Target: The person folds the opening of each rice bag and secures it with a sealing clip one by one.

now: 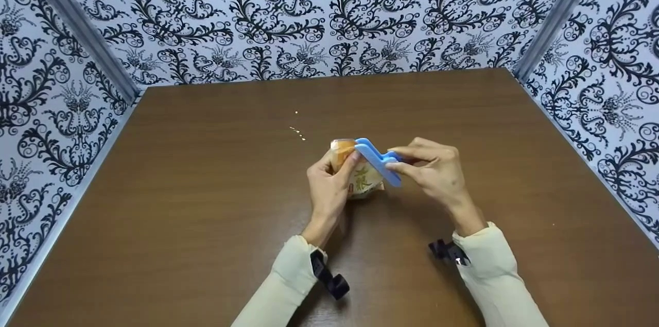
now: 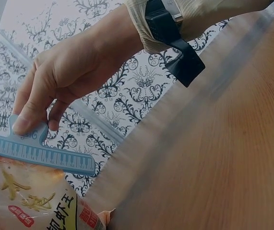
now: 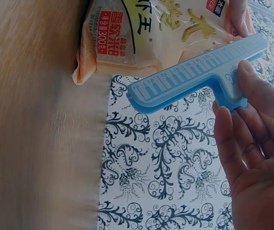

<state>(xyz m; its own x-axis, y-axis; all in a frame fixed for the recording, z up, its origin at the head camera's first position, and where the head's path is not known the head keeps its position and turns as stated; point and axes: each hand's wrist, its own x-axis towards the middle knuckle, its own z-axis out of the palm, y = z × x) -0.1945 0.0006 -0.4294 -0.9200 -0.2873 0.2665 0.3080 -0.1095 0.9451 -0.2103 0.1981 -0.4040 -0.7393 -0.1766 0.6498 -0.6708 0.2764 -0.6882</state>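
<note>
My left hand [image 1: 329, 183] grips a small printed plastic food bag [image 1: 364, 177] near its top, thumb on the near side. The bag is cream and orange with printed characters, and stands upright over the table. My right hand [image 1: 437, 167] pinches the handle tabs of a blue bag clip [image 3: 199, 72] between thumb and fingers. Ruler-like markings run along the clip's long bar. It slants across the bag's upper edge, one end right by my left thumb. In the left wrist view the clip overlaps the top of the bag, and my right thumb presses its tab.
A brown wooden table [image 1: 206, 203] lies under both hands. Several small pale bits [image 1: 297, 133] are scattered on it beyond the bag. Patterned black-and-white walls [image 1: 288, 13] enclose the back and sides. Black straps [image 1: 329, 276] sit on both cream sleeves.
</note>
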